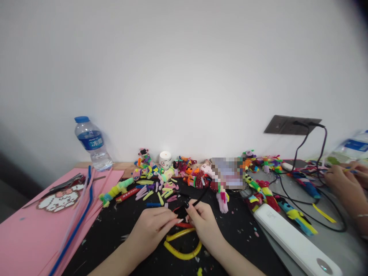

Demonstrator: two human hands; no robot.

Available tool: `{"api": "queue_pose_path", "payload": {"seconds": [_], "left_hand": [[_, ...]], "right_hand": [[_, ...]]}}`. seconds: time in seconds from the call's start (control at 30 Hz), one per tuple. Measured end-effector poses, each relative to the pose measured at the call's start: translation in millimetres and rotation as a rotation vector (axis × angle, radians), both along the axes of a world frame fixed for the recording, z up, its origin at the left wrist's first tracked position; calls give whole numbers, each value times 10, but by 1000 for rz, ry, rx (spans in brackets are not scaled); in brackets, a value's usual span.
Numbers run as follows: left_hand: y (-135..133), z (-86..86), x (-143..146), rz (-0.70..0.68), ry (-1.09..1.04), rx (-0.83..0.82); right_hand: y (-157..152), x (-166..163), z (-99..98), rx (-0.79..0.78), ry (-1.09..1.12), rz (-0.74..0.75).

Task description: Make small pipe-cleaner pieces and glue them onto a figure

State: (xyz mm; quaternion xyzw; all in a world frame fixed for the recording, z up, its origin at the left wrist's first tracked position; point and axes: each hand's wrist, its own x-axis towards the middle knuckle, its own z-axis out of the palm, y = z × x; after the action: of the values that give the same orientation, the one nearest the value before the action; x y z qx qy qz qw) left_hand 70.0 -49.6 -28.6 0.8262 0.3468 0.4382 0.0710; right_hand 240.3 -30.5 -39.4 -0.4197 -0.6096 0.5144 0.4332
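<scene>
Over the black mat (109, 234), my left hand (152, 228) and my right hand (207, 226) meet, fingertips almost touching. A black fuzzy strip like a pipe cleaner (202, 196) is pinched between the right thumb and fingers, its end sticking up. The left thumb and forefinger are pressed together; whatever lies between them is too dark and small to make out. Below the fingers, a yellow strip (184, 256) lies bent into a loop, with a red piece (184, 225) just above it, partly hidden by the hands. Cut pipe-cleaner pieces (161, 198) in several colours lie beyond.
At left, a pink board (28, 237) carries long blue strips (77, 218); a water bottle (93, 143) leans on the wall. Fuzzy dolls (195, 180) line the back. A long white device (296, 241) and black cables (301, 203) lie right, near another person's hands (342, 184).
</scene>
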Motion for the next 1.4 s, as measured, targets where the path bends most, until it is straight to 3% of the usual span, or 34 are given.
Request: {"api": "queue_pose_path", "payload": {"seconds": [0.3,0.47,0.63,0.77,1.0,1.13,1.23,1.4], "left_hand": [[3,35,-3,10,29,-121],[49,73,-70,142,-18,-280],[60,107,-31,-36,-53,-415],[52,110,30,-31,-35,-537],[41,82,53,-54,-43,-743],[32,59,57,-87,-84,-835],[27,68,56,-99,-72,-842],[37,96,52,-109,-48,-715]], "right_hand": [[6,14,4,66,-50,-32],[9,23,81,183,-152,-47],[-26,1,97,297,-236,62],[-40,-11,91,312,-237,109],[-20,25,93,135,-208,59],[-19,26,87,87,-189,101],[-27,24,96,125,-210,149],[-49,24,114,252,-290,156]]}}
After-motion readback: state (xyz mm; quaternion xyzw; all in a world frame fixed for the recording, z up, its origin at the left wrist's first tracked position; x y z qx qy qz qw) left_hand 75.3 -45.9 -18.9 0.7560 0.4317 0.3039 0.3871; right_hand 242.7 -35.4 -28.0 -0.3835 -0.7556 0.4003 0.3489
